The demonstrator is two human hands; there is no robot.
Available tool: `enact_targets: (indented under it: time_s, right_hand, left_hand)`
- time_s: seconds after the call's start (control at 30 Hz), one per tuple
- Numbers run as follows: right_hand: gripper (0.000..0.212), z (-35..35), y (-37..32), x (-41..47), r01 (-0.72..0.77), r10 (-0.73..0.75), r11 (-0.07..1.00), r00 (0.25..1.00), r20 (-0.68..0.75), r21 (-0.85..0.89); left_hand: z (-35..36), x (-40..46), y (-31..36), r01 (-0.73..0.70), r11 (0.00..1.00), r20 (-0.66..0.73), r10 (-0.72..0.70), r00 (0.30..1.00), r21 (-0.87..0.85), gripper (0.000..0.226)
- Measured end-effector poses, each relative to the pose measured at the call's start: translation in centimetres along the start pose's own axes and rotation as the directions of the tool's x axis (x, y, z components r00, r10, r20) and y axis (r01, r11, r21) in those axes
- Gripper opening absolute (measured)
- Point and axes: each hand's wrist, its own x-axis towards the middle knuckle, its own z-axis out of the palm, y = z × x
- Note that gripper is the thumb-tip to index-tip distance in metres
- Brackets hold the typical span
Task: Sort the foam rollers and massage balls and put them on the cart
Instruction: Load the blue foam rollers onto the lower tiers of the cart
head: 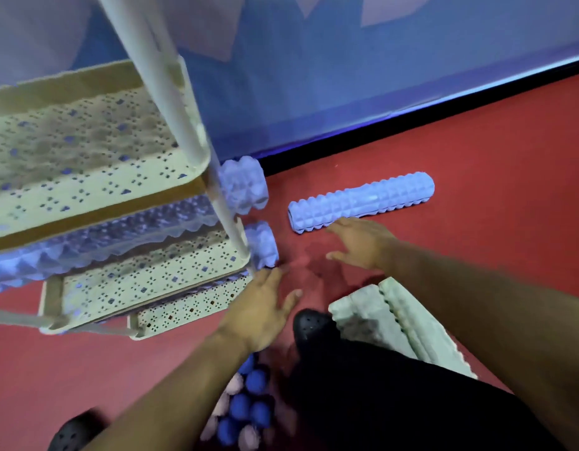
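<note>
Nearest, a heap of dark blue and pale pink massage balls [245,408] lies on the red floor [476,177], partly hidden under the left forearm. Beyond it the left hand [262,307] hovers empty, fingers spread, beside the cream perforated plastic cart [125,187], whose shelves hold lilac ridged rollers with ends cut off. The right hand [363,242], spread and empty, nears a lilac ridged foam roller [359,200] on the floor.

- The cart [96,196] looked like matt cream plastic — its shelves perforated.
- The lilac roller [361,201] was knobbly foam.
- The floor [476,242] was matt red.
</note>
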Motion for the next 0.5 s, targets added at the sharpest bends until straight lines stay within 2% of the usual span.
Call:
enact_targets:
  time_s: [0.17,0.23,0.37,0.5]
  right_hand:
    - [0.068,4.2,5.0,6.9,-0.104,0.111,0.983,0.993,-0.039,0.154]
    - [0.077,5.4,6.7,9.9,-0.125,0.137,0.976,0.989,-0.056,0.176]
    - [0.109,7.5,9.8,14.4,-0.160,0.160,0.985,0.987,0.001,0.070]
    - [0.115,8.9,10.8,15.9,-0.120,0.103,0.990,0.973,-0.208,-0.070]
  left_hand:
    - [5.3,6.5,0.0,0.053,0.993,-0.002,-0.054,0.999,-0.103,0.049]
    - [7.1,8.6,-0.2,0.075,0.986,-0.009,-0.077,0.997,-0.149,0.047]
    - [9.6,11.7,-1.0,0.101,0.968,-0.040,-0.113,0.993,-0.228,0.040]
    - [11.2,13.6,-1.8,0.117,0.963,-0.036,-0.129,0.991,-0.242,0.041]
